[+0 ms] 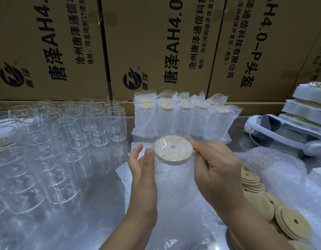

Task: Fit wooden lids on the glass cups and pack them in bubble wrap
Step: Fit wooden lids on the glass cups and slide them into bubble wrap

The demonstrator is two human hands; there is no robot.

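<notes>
Glass cup (174, 179) with a wooden lid (173, 148) fitted on its mouth stands between the two hands, already inside a bubble wrap bag (174, 206) that covers it from base to lid. The lid's round top, with a small hole at its middle, faces the camera through the clear wrap.

The left hand (142, 174) lies along the left side of the bag with its fingers nearly straight and its thumb pressed against the wrap just below the lid's edge. The right hand (217, 170) has curled fingers, and its thumb and forefinger pinch the wrap at the right edge of the lid.

Under the hands, flat bubble wrap sheets (123, 174) lie on the shiny bench (94, 188). Left of the left hand stands a crowd of bare glass cups (94, 121), upright and close together. Just beyond the hands stand rows of wrapped cups (183, 118), each showing a lid through its bag. Right of the right hand, loose wooden lids (293, 221) lie in overlapping piles beside a heap of bubble wrap (275, 165). Farther right rest a white device (282, 130) and stacked white foam blocks (307, 100). Printed cardboard boxes (156, 42) form a wall behind everything.
</notes>
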